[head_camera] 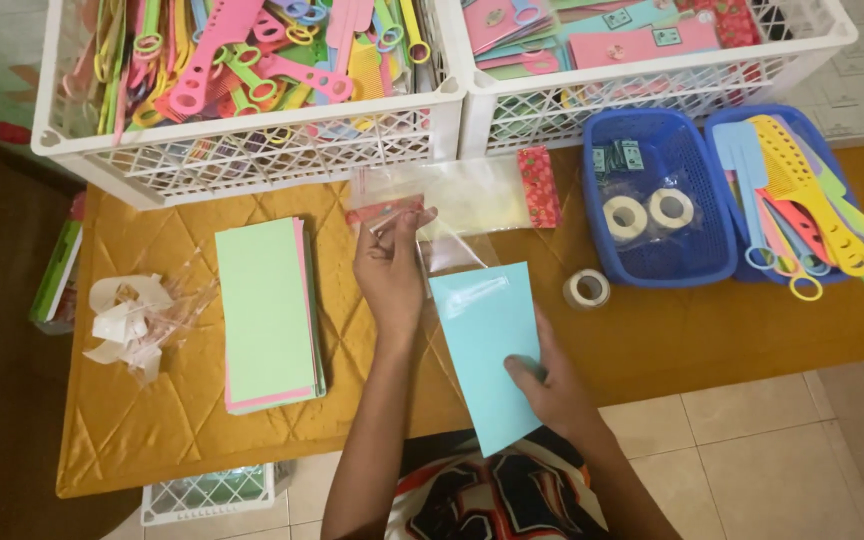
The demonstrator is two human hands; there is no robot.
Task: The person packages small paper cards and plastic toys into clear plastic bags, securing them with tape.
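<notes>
Hands meet over the near middle of the yellow quilted mat (pixel 652 340). Our left hand (pixel 389 265) pinches the clear plastic bag (pixel 452 245) by its mouth, lifting it so it stays open, while our right hand (pixel 552 385) grips the light blue card (pixel 487 345) by its near edge, the far end angled toward that opening. Spare cards (pixel 267 310) wait stacked at left, within reach.

Mustard quilted mat (pixel 152 420) with card stack (pixel 267 310), white crates (pixel 252 150), blue baskets (pixel 652 270), tape roll (pixel 587 288)
</notes>
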